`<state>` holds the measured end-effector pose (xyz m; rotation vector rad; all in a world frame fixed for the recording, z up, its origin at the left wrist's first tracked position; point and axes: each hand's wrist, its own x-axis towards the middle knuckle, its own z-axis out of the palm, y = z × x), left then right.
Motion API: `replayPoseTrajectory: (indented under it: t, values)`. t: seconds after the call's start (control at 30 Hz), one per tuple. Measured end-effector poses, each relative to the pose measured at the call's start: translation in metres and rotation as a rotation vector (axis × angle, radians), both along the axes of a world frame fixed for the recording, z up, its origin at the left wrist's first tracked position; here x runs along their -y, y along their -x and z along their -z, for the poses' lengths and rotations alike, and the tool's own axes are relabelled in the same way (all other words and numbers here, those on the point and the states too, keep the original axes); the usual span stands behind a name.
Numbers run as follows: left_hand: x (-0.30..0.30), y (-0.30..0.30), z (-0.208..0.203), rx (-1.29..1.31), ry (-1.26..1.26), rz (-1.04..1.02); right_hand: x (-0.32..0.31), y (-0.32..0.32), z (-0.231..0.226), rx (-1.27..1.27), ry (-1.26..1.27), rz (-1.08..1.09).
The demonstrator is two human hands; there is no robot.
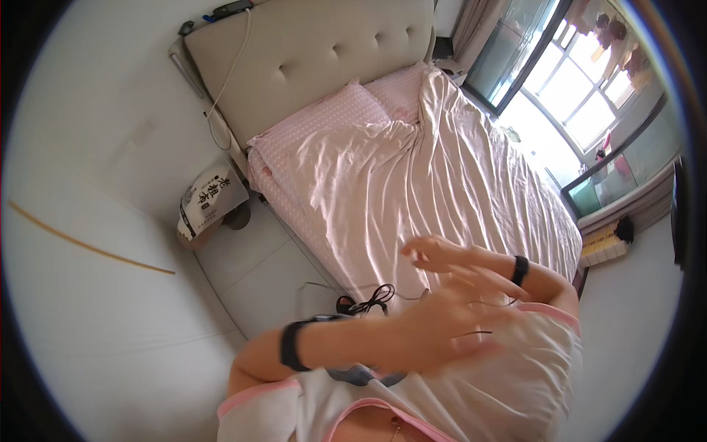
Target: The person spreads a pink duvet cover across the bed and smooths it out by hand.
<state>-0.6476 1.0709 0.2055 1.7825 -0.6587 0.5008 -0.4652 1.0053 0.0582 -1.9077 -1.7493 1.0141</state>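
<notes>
My left hand (434, 335) and right hand (449, 258) are both up in front of my chest, crossing each other, blurred w/ motion. Fingers of both are spread apart, holding nothing. Nearest thing is the pink sheet (412, 177) on the bed (309, 51): it lies beyond and below my fingers, its foot end just past my right fingertips (407, 251). Long axis of the sheet runs away from me, from the foot end near my hands up toward the pillows (346, 110) at the headboard. Right hand sits closer to the cloth than the left, which is nearer my shirt. A black cable (372, 298) lies on the bed edge just beside my left wrist, btw, near the floor (250, 272)
</notes>
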Motion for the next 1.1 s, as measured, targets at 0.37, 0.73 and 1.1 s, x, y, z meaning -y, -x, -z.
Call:
replayPoseTrajectory:
  t: [0.37,0.73,1.1]
  values:
    - [-0.336,-0.053,0.333,-0.810,0.229,-0.969,-0.004,-0.065,0.054,-0.024,0.041,0.730]
    - [-0.490,-0.212,0.464,-1.017,-0.237,-1.130,-0.073,0.010,0.157,-0.253,0.373,1.239]
    - [-0.519,-0.239,0.386,-0.901,0.248,-0.538,-0.197,0.010,0.150,-0.294,0.325,1.152]
